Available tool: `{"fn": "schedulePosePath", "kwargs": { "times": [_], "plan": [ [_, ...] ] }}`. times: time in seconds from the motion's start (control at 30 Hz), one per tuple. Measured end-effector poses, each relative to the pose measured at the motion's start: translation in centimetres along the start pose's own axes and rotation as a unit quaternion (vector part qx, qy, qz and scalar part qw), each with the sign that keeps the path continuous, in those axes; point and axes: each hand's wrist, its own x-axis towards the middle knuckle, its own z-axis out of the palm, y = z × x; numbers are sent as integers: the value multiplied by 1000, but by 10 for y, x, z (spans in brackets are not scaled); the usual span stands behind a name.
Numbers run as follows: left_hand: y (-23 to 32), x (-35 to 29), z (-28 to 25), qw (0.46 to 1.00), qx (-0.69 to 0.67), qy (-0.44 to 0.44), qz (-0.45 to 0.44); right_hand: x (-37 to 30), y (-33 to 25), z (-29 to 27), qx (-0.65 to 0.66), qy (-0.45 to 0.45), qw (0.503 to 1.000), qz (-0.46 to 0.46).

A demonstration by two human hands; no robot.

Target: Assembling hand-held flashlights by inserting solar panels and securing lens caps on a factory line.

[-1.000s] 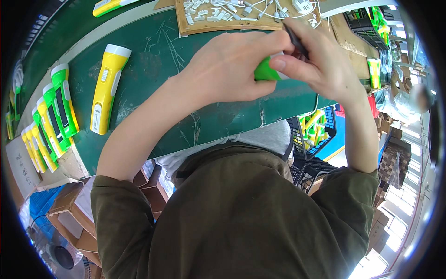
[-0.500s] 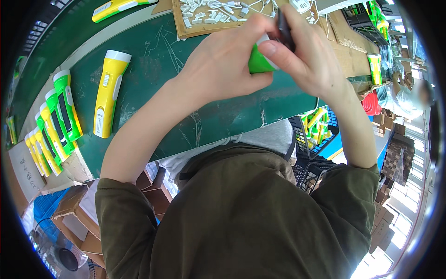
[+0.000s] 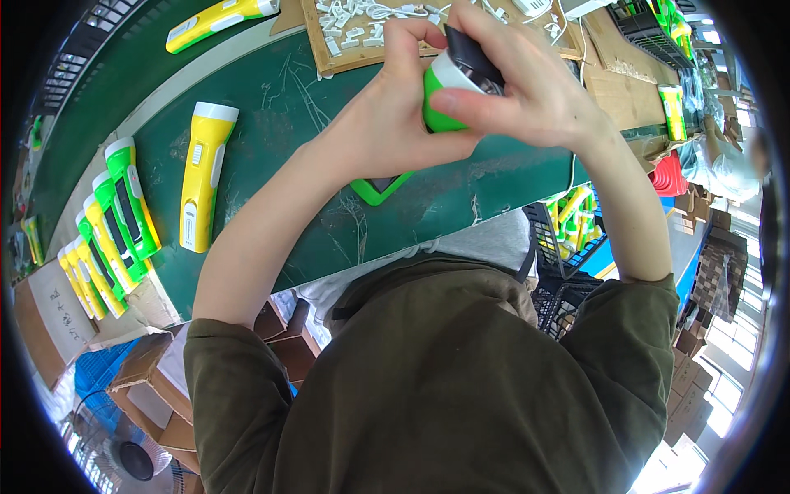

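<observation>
My left hand (image 3: 387, 115) is closed around a green flashlight with a white-rimmed head (image 3: 443, 81). The far end of its body, with a dark panel, sticks out below my left wrist. At the head, my right hand (image 3: 539, 82) grips a flat black piece (image 3: 471, 54), its thumb lying across the flashlight's front. Whether the black piece is attached to the flashlight I cannot tell. A yellow flashlight (image 3: 206, 177) with a white head lies on the green table (image 3: 280, 214), left of my left forearm.
Several green and yellow flashlights (image 3: 133, 202) line the table's left edge. Beyond my hands is a wooden tray (image 3: 319, 59) of white cables and connectors. Another flashlight (image 3: 222, 20) lies at the far left. A black crate (image 3: 545, 240) of flashlights stands below the table's right side.
The flashlight has tilted and shifted slightly left, so its head opening and the black piece show more. Its lower end has come into view beneath my left wrist.
</observation>
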Motion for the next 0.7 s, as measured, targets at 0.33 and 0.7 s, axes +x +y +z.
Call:
{"fn": "schedulePosePath", "kwargs": {
  "times": [0.33,0.7],
  "plan": [
    [-1,-1,-9,834,-466,-52,-292,-23,16,46,380,136,906,125],
    [-2,-2,0,861,-412,-10,-297,-24,25,71,494,236,835,46]
  ]
}}
